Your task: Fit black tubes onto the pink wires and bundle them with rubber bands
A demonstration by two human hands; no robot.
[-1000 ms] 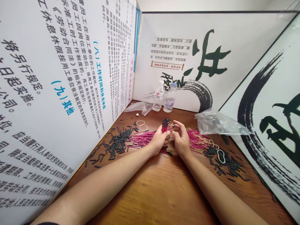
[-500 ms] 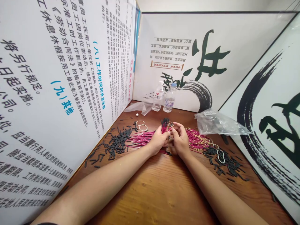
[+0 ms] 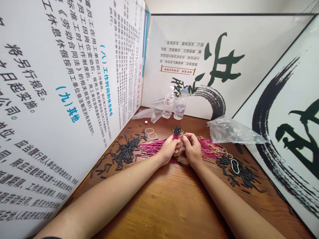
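Observation:
My left hand (image 3: 169, 150) is closed round an upright bundle of thin magenta wires (image 3: 176, 133) whose upper ends carry black sleeves. Close on its right, my right hand (image 3: 192, 149) pinches thumb and forefinger together on what looks like one thin magenta wire; its end is mostly hidden by the fingers. Behind and beneath both hands lie more loose magenta wires, a left spread (image 3: 151, 148) and a right spread (image 3: 211, 148) with gold-coloured ends. A heap of short black sleeves (image 3: 126, 151) lies to the left, and a second heap of black sleeves (image 3: 240, 172) to the right.
Two clear bottles, a left bottle (image 3: 167, 105) and a blue-capped bottle (image 3: 181, 106), stand at the back of the wooden table (image 3: 174, 205). Plastic bags lie left and right (image 3: 231, 130). Pale rubber bands (image 3: 152, 136) lie near the sleeves. Printed panels enclose the table.
The bundle in my left hand stands more upright and a little further right. My right fingers have drawn closer together at the pinch. Things on the table look unchanged.

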